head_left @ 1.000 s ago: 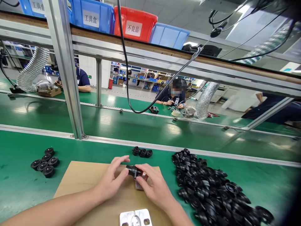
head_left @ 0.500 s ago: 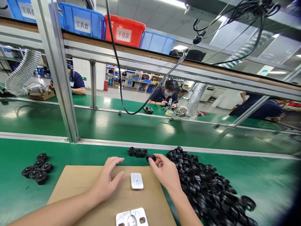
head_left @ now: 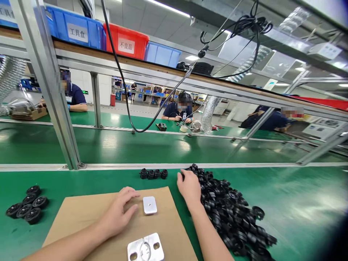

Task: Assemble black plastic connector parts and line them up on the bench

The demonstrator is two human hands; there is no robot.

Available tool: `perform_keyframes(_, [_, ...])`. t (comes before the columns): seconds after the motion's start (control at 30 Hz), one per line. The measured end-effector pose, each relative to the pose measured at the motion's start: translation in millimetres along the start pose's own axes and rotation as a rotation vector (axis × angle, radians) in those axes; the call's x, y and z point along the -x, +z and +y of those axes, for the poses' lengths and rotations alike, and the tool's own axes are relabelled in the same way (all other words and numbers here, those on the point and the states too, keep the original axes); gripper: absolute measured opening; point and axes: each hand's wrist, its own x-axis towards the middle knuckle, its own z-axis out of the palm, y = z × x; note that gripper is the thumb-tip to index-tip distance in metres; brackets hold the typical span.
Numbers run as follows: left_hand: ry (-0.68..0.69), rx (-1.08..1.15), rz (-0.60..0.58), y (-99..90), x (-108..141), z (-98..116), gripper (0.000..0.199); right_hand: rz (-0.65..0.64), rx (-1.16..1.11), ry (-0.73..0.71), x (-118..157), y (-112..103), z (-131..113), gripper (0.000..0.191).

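My left hand [head_left: 119,210] rests over the brown cardboard sheet [head_left: 81,214], thumb and fingers apart, holding nothing. Just right of its fingertips lies a small white square plate [head_left: 149,205] with a small mark in its middle. Nearer to me is a silvery metal fixture plate [head_left: 146,248] with a round recess and oval holes. My right hand [head_left: 189,186] is at the left edge of a heap of black round plastic parts [head_left: 228,203], thumb and index finger apart; its other fingertips are hidden. Several black parts [head_left: 153,174] stand in a row beyond the cardboard.
Several wider black round parts [head_left: 27,204] sit on the green table [head_left: 108,177] at the left. A metal post [head_left: 51,90] rises at the left, carrying a shelf with blue and red bins [head_left: 126,41]. A black cable [head_left: 127,105] hangs in front. Co-workers sit across the bench.
My right hand has set a black part down at the right end of the row and moved right to the heap. The left hand stays over the cardboard. The camera view has shifted.
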Motion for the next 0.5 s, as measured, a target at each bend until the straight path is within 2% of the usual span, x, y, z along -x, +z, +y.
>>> perform_keyframes(0.1, [0.020, -0.090, -0.062, -6.2, -3, 13, 0.033, -0.025, 0.323, 0.083, -5, -10, 12, 0.042])
perform_keyframes(0.2, [0.020, -0.257, -0.139, -33.7, -12, 34, 0.032, -0.090, 0.375, 0.164, -14, -5, 24, 0.043])
perform_keyframes(0.27, [-0.055, -0.420, -0.126, -66.6, -18, 45, 0.027, -0.116, 0.353, 0.186, -22, 5, 33, 0.042])
perform_keyframes(0.3, [-0.126, -0.504, -0.079, -86.8, -20, 49, 0.023, -0.128, 0.331, 0.174, -26, 11, 37, 0.041])
perform_keyframes(0.43, [-0.490, -0.742, 0.217, -176.4, -11, 48, 0.005, -0.086, 0.238, 0.086, -33, 26, 44, 0.036])
perform_keyframes(0.5, [-0.620, -0.771, 0.317, -215.2, 1, 42, 0.016, -0.036, 0.197, 0.048, -28, 25, 38, 0.039])
